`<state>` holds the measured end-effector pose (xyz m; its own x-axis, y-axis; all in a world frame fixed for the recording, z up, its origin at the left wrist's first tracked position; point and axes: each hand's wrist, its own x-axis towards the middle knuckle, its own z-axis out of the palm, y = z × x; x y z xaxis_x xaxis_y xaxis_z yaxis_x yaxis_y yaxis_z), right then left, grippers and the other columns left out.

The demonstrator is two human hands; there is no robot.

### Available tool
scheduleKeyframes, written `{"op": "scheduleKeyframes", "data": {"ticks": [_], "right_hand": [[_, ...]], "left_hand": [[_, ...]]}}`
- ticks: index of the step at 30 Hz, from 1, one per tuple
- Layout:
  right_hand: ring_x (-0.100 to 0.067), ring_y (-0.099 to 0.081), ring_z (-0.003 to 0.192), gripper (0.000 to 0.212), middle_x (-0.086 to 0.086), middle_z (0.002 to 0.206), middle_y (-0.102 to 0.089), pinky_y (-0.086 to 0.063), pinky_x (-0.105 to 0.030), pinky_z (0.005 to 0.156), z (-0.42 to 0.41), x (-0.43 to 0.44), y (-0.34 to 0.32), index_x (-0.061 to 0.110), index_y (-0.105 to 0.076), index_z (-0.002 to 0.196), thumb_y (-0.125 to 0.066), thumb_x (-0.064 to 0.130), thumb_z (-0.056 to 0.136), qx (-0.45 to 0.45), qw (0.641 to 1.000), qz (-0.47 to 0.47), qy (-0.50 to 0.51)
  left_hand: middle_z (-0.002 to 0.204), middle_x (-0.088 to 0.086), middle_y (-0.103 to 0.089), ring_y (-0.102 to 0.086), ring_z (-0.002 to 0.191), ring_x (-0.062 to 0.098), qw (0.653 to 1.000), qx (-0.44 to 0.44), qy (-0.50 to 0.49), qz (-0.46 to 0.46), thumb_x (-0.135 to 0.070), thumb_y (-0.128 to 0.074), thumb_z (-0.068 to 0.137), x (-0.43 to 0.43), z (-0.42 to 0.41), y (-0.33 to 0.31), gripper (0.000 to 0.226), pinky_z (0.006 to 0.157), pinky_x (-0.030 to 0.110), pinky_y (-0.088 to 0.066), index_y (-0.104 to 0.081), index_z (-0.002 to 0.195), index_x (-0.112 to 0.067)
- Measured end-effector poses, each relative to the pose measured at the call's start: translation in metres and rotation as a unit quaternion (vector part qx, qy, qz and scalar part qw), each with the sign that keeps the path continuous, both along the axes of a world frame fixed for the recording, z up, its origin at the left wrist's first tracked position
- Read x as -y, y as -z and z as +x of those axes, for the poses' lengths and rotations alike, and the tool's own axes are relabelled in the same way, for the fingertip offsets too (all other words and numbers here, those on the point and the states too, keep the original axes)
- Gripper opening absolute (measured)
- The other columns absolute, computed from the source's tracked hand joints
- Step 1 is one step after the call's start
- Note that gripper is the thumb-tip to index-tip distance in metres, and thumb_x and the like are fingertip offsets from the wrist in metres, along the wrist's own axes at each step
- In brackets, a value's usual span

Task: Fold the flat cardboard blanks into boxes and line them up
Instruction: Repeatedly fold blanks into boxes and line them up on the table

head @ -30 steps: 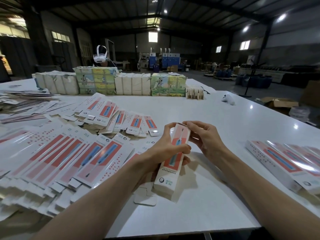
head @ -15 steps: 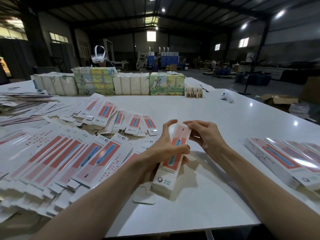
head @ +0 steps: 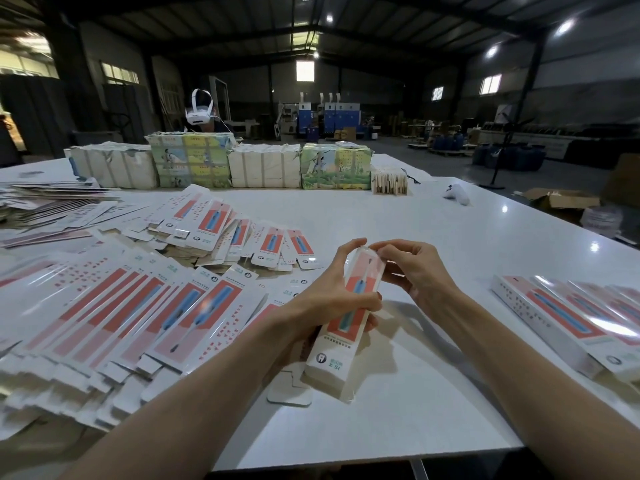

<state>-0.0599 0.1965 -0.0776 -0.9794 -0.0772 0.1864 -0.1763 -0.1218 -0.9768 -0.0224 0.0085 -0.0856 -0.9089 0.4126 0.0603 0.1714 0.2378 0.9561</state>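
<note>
Over at nine o'clock from the hands, flat blanks (head: 138, 313) lie fanned in overlapping rows on the white table (head: 398, 220). The left hand (head: 329, 299) grips the middle of a half-folded box (head: 349, 327), thumb across its printed face. The box tilts, its top end pointing toward one o'clock; whether its lower end touches the table I cannot tell. The right hand (head: 415, 271) pinches that top end with curled fingers. At three o'clock, finished boxes (head: 568, 313) lie side by side.
</note>
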Motion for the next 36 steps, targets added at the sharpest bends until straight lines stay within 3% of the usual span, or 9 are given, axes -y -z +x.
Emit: {"op": "scheduleKeyframes", "data": {"ticks": [6,13,17,20,24,30,34,36], "right_hand": [[-0.032,-0.079,0.088,0.015,-0.018,0.093,-0.078,-0.064,-0.035,0.072,0.003,0.001,0.0,0.005,-0.083,0.095,-0.077,0.019,0.096,0.01,1.0,-0.004,-0.003],[-0.027,-0.077,0.08,0.012,-0.017,0.086,-0.077,-0.063,-0.032,0.072,0.004,-0.001,-0.003,0.003,-0.082,0.091,-0.077,0.013,0.094,0.012,1.0,-0.002,0.007],[-0.028,-0.076,0.083,0.013,-0.016,0.087,-0.075,-0.063,-0.034,0.074,0.003,-0.003,-0.004,0.004,-0.081,0.087,-0.076,0.013,0.095,0.009,1.0,-0.009,-0.013],[-0.029,-0.077,0.088,0.015,-0.017,0.089,-0.074,-0.063,-0.035,0.077,0.002,-0.004,-0.006,0.002,-0.08,0.091,-0.074,0.014,0.096,0.008,1.0,0.002,-0.024],[-0.031,-0.077,0.097,0.018,-0.017,0.099,-0.078,-0.063,-0.033,0.079,0.001,-0.001,-0.002,0.003,-0.082,0.093,-0.066,0.01,0.098,0.011,0.999,-0.007,-0.036],[-0.03,-0.077,0.104,0.019,-0.014,0.111,-0.079,-0.063,-0.033,0.089,0.001,0.005,0.006,0.005,-0.077,0.114,-0.072,0.014,0.098,-0.071,0.996,-0.006,-0.052],[-0.033,-0.078,0.102,0.031,-0.012,0.11,-0.079,-0.063,-0.035,0.09,-0.002,0.003,0.009,0.004,-0.075,0.106,-0.053,-0.012,0.091,-0.125,0.991,0.048,-0.024],[-0.033,-0.078,0.103,0.035,-0.012,0.11,-0.079,-0.063,-0.037,0.092,-0.001,0.002,0.01,0.002,-0.074,0.105,-0.048,-0.015,0.089,-0.128,0.99,0.047,-0.024]], "left_hand": [[0.128,0.019,-0.06,-0.08,0.085,0.03,0.999,-0.03,-0.004,-0.037,-0.016,-0.085,0.084,0.0,-0.003,0.003,0.107,0.074,0.038,-0.066,-0.017,0.146,-0.07],[0.123,0.02,-0.064,-0.08,0.082,0.032,0.999,-0.033,0.013,-0.023,-0.019,-0.088,0.079,0.0,-0.008,0.006,0.111,0.072,0.039,-0.065,-0.017,0.145,-0.074],[0.126,0.02,-0.064,-0.079,0.085,0.033,0.999,-0.04,-0.008,-0.025,-0.023,-0.09,0.077,-0.001,-0.01,0.006,0.109,0.078,0.046,-0.066,-0.018,0.141,-0.075],[0.126,0.018,-0.063,-0.079,0.086,0.032,0.999,-0.037,-0.004,-0.024,-0.026,-0.089,0.077,0.0,-0.012,0.007,0.104,0.077,0.044,-0.066,-0.022,0.139,-0.074],[0.117,0.018,-0.068,-0.08,0.079,0.033,1.0,-0.007,-0.011,0.022,-0.026,-0.088,0.076,0.001,-0.013,0.01,0.089,0.064,0.036,-0.064,-0.032,0.132,-0.066],[0.118,0.022,-0.066,-0.08,0.081,0.033,0.991,0.018,-0.061,0.117,-0.016,-0.086,0.082,0.01,-0.015,0.01,0.086,0.064,0.034,-0.063,-0.033,0.136,-0.058],[0.119,0.024,-0.067,-0.078,0.078,0.034,0.991,0.029,-0.048,0.124,-0.019,-0.085,0.077,0.009,-0.011,0.008,0.085,0.066,0.037,-0.062,-0.035,0.132,-0.059],[0.119,0.024,-0.067,-0.078,0.077,0.033,0.991,0.03,-0.041,0.12,-0.02,-0.086,0.076,0.008,-0.01,0.008,0.084,0.065,0.036,-0.062,-0.035,0.131,-0.059]]}}
